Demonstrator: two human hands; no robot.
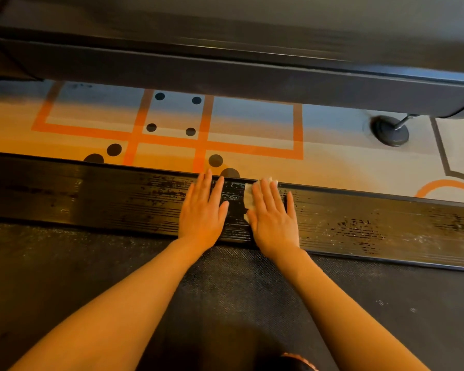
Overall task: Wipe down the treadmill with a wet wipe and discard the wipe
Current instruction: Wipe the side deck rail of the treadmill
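The treadmill's black ribbed side rail [105, 202] runs across the view, wet and glossy on its left stretch, dusty and speckled on its right stretch. My right hand [275, 218] lies flat with straight fingers on the rail, pressing a white wet wipe [249, 195] that shows at its left edge and beyond its fingertips. Just to the left, my left hand [202, 210] rests flat on the rail with fingers spread and holds nothing. The dark textured running belt [225, 303] lies below the rail, under both forearms.
Beyond the rail is a floor mat [332, 162] with orange lines and black dots. A second machine's dark frame [225, 76] spans the top, with a round levelling foot [390, 132] on the mat at the right.
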